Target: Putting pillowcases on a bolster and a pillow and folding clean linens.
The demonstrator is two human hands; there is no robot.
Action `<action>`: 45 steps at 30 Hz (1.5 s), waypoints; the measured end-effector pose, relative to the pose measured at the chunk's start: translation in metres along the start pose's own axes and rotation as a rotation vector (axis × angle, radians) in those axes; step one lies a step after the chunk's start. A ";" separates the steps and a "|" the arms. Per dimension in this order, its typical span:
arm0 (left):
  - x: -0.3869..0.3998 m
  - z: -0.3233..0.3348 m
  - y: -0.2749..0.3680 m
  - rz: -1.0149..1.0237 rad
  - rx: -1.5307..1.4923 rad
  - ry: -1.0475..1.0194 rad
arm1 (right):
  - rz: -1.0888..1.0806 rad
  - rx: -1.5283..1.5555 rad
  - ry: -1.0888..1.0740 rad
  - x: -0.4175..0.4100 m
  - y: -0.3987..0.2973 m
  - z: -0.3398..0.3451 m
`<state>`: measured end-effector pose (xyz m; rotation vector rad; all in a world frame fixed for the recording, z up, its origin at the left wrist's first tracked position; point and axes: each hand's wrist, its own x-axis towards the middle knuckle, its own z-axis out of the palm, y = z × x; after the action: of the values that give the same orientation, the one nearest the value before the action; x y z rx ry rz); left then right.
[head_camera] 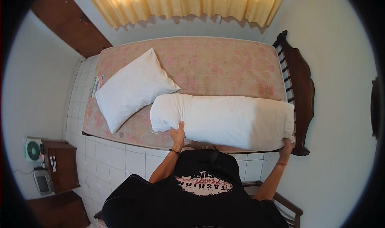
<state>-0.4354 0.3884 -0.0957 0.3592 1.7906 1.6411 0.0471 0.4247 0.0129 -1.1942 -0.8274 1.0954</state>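
Observation:
A long white bolster [222, 119] lies along the near edge of the mattress [204, 65], which has a pink and beige floral cover. My left hand [178, 134] pinches the bolster's white cloth on its near side, where folds gather toward the left end. My right hand [287, 146] grips the open-looking right end of the cover by the headboard; its fingertips are partly hidden by the cloth. A white pillow [135, 89] lies slantwise on the left part of the mattress, one corner close to the bolster.
A dark wooden headboard [300, 77] with turned spindles stands at the right, against a wall. Yellow curtains [186, 2] hang beyond the bed. At left are a brown door [69, 20], a wooden cabinet [61, 164] and a green fan [33, 150]. A wooden chair [285, 205] stands behind me.

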 end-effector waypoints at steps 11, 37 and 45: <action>0.016 -0.103 -0.174 -0.351 0.445 -0.038 | 0.359 -0.833 -0.149 0.031 0.231 0.022; 0.099 -0.196 -0.079 -0.514 -0.380 0.347 | 0.558 -1.409 -0.060 -0.030 0.216 0.256; 0.208 -0.238 -0.071 -0.602 -0.404 0.273 | 0.250 -1.442 -0.452 -0.081 0.272 0.369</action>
<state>-0.7232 0.3204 -0.2278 -0.5586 1.4885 1.5893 -0.3786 0.4595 -0.1726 -2.2874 -2.0270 0.9046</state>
